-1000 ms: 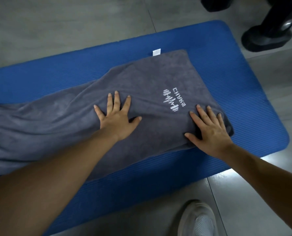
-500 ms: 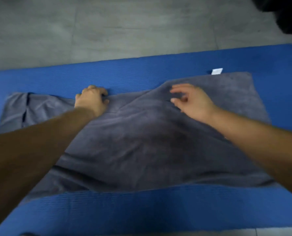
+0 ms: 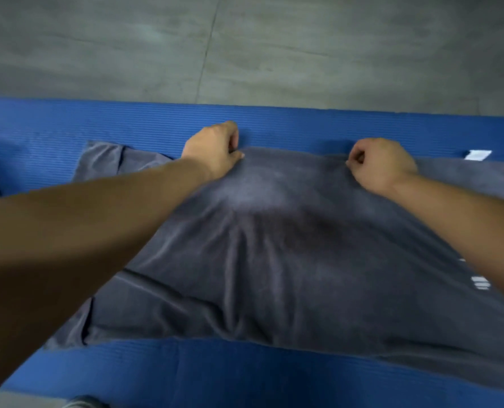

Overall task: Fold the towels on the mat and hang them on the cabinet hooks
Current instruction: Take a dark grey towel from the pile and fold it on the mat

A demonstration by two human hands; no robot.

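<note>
Towel [image 3: 274, 260] of dark grey, plush cloth lies spread on the blue mat [image 3: 274, 375], rumpled into soft creases around its middle, with a white tag [image 3: 478, 155] on its far edge at the right. Its long side runs left to right, along the mat's length. On that far edge the left hand [image 3: 212, 148] and the right hand [image 3: 383, 166], well apart, each pinch the cloth with curled fingers.

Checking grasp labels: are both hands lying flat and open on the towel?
No: the left hand and the right hand both have curled fingers pinching the far edge of the grey towel.
</note>
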